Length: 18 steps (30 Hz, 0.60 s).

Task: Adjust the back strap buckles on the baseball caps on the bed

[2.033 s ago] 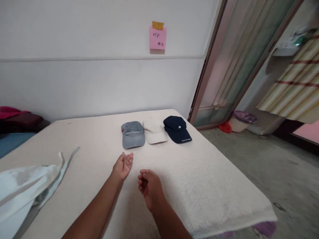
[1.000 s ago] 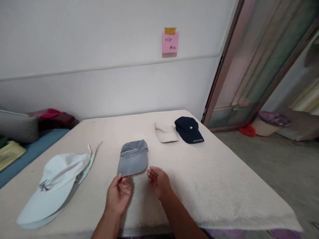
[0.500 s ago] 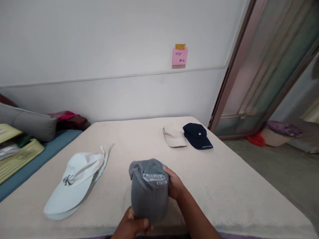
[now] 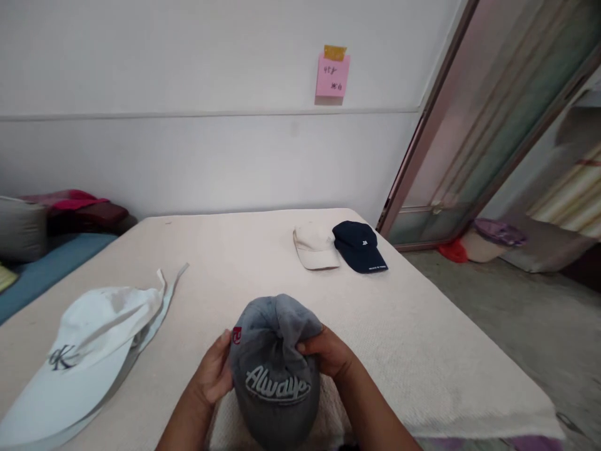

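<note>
A grey baseball cap [image 4: 278, 351] with "Always" lettering is between my two hands, close to the near edge of the cloth-covered table [image 4: 225, 250]. Its crown is creased inward and the brim points toward me. My left hand [image 4: 216, 369] grips the cap's left side, by a small red patch. On the right side, my right hand [image 4: 327, 352] pinches the crown fabric, thumb on top. To the left lies a white cap [image 4: 101, 326] with black "CK"-like letters and loose straps. A beige cap [image 4: 315, 245] and a navy cap [image 4: 360, 247] sit side by side at the far right.
Behind the table rises a white wall [image 4: 211, 163] with a pink note [image 4: 332, 76] taped on it. A grey cushion [image 4: 21, 228] and a dark red pile [image 4: 84, 210] are at the left. Right of the table are a sliding door [image 4: 460, 144] and a lined bin [image 4: 491, 241].
My left hand has shifted from the brim up to the cap's left side. The cap's front and lettering now show more fully. The view has tilted down and turned slightly right.
</note>
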{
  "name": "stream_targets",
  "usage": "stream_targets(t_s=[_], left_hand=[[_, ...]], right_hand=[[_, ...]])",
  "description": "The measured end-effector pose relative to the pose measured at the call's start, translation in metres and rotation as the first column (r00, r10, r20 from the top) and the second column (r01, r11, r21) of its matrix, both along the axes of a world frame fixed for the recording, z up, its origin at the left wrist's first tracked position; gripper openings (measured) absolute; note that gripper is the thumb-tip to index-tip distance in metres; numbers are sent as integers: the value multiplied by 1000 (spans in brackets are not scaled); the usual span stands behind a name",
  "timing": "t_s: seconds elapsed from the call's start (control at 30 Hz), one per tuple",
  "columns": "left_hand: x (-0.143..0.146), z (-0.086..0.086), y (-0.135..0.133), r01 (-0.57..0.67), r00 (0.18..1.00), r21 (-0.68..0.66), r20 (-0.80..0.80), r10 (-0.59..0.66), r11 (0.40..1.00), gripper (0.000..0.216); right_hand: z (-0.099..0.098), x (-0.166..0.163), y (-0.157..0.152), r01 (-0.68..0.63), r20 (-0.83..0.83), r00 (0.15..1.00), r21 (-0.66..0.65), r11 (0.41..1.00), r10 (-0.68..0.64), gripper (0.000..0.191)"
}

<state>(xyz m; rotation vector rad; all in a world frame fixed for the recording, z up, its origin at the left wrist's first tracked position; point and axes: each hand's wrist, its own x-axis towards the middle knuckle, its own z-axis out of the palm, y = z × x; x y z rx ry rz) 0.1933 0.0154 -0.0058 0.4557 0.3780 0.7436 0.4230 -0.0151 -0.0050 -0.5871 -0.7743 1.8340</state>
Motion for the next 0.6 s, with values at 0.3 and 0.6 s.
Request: stream_targets(t_s=[0.3,0.6], left_hand=[[22,14,-22,-123,965,-124,-247,89,985,22],[-3,10,-8,-298,952,-50,-95,292,953,22]], right_hand=[[5,1,-5,29,8,1000,-63,998,-28,34],[-1,-3,-9,-61,3,998,-99,993,62,40]])
